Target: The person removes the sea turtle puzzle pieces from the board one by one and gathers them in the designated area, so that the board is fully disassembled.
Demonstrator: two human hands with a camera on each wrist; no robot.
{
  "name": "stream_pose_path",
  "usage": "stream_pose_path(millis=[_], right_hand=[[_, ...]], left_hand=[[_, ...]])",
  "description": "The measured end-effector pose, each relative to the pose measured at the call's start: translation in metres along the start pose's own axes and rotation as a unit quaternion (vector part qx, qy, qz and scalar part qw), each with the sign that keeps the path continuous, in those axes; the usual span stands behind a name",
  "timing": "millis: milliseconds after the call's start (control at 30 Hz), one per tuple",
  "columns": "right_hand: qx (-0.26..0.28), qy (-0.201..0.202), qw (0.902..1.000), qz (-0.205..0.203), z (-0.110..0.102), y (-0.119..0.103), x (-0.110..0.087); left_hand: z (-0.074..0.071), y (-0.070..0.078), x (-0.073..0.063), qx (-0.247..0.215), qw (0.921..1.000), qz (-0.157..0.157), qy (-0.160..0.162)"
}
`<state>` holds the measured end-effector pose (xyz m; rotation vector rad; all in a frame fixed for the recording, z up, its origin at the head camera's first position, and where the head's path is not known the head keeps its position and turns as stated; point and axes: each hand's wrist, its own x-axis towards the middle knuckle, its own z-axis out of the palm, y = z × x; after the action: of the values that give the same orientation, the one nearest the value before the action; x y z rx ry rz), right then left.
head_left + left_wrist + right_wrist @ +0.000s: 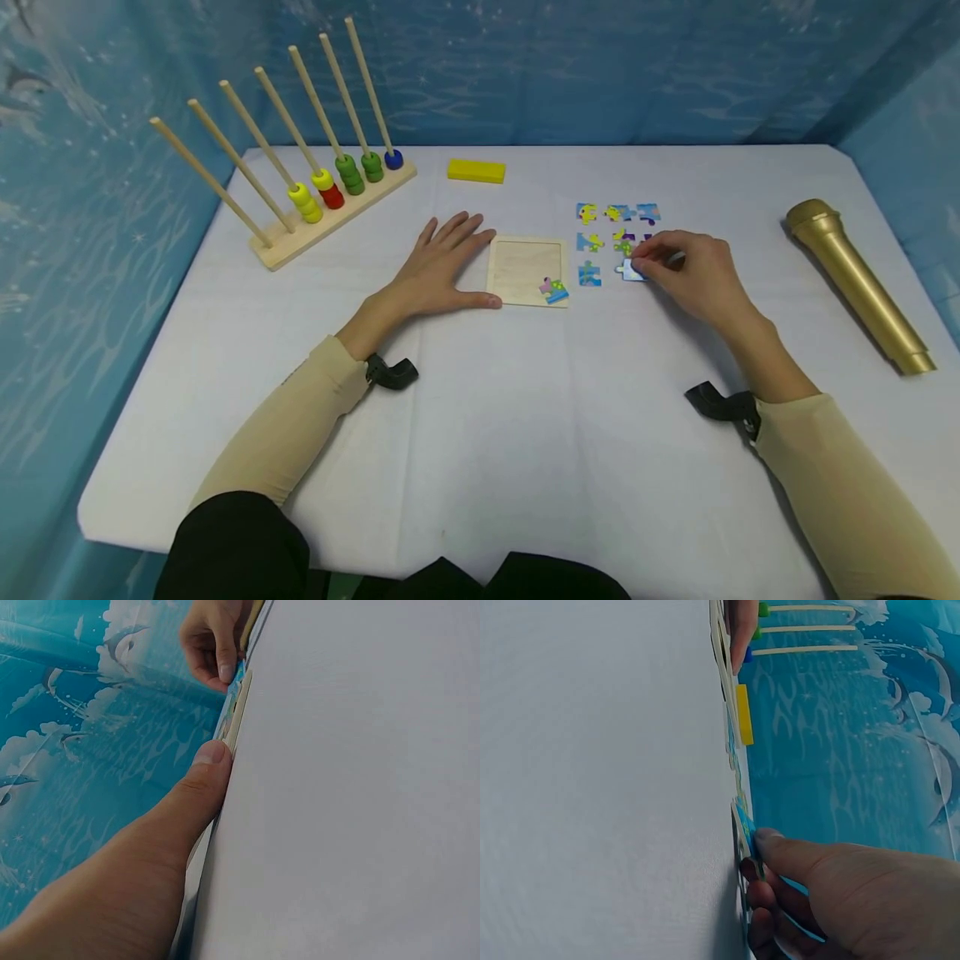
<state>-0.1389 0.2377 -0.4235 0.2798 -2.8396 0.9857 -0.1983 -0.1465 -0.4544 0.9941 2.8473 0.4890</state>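
Observation:
A square wooden puzzle tray lies on the white table. My left hand rests at its left side, fingers spread, thumb and fingertips touching the rim. Inside the tray's lower right corner sits a tilted puzzle piece, pink, green and blue. My right hand pinches a light blue puzzle piece between thumb and fingers; in the right wrist view this puzzle piece is tilted up off the table. Several other puzzle pieces lie in rows right of the tray, some partly hidden by my right hand.
A wooden bead stand with upright rods and coloured beads stands at the back left. A yellow block lies behind the tray. On the right is a gold microphone-shaped object. Blue patterned curtains hang around the table.

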Motion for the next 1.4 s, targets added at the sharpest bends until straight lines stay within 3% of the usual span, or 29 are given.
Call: stream_pose_path(millis=[133,400,867,1133,1400], right_hand=[[-0.005,-0.007,1.0000,-0.002,0.000,0.000,0.000],[0.002,0.026,0.9997,-0.006,0.003,-0.009,-0.001],[0.085,-0.005,0.9934,-0.078,0.045,-0.048,-0.001],[0.062,-0.043,0.9936,-0.084,0.057,-0.054,0.000],[0.051,-0.042,0.9937,-0.090,0.060,-0.056,0.000]], left_hand=[[-0.001,0.001,0.000,-0.002,1.0000,0.000,0.001],[-0.002,0.004,-0.001,-0.004,1.0000,0.001,0.000],[0.002,0.005,0.000,-0.001,1.0000,0.002,0.002],[0.000,0.006,0.000,0.001,1.0000,0.002,0.001],[-0.002,0.006,-0.002,-0.003,1.0000,-0.002,0.004]])
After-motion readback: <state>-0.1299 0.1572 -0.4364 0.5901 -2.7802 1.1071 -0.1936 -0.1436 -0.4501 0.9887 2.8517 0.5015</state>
